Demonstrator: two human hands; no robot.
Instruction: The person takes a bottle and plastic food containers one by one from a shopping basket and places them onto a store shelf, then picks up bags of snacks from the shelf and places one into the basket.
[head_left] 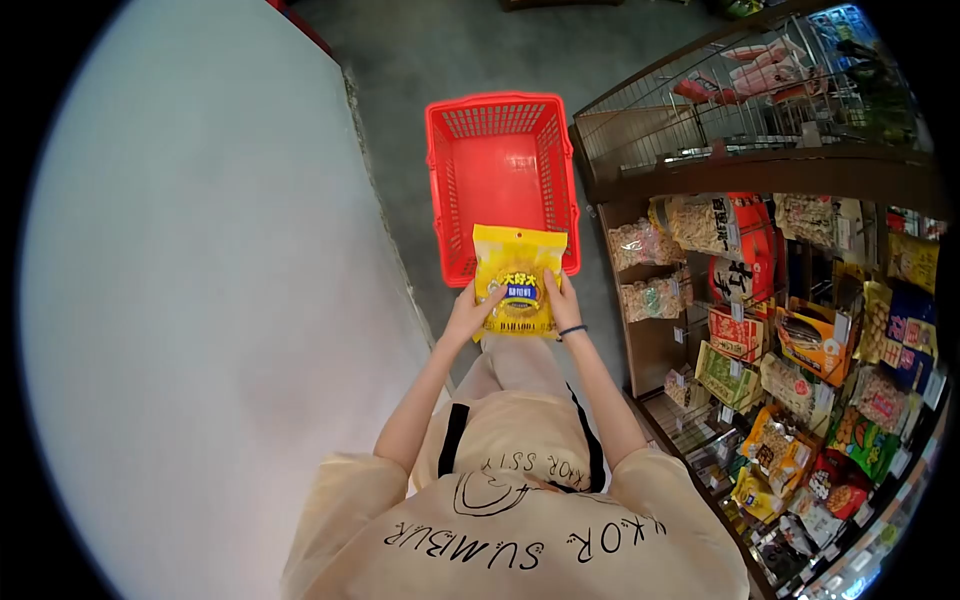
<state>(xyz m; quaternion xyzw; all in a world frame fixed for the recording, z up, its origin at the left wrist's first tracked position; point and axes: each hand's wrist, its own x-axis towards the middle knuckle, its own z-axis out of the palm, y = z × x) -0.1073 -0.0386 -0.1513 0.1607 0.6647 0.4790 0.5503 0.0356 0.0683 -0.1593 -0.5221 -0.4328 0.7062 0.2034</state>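
A yellow snack bag [518, 290] with blue and yellow printing is held upright between both hands in front of my body. My left hand [474, 308] grips its left edge, the thumb lying on the front. On the opposite edge my right hand [562, 300] is closed, thumb on the front, with a dark band at the wrist. The fingers behind the bag are hidden. Beyond the bag a red shopping basket [495, 180] stands on the grey floor, and the bag's top overlaps its near end in view. No items show in the visible part of the basket.
Shelves [625, 342] of packaged snacks run along the right side. A wire rack [640, 125] with pink packages stands farther back on the right. A pale wall-like surface [220, 230] fills the left side. Grey floor [400, 75] shows around the basket.
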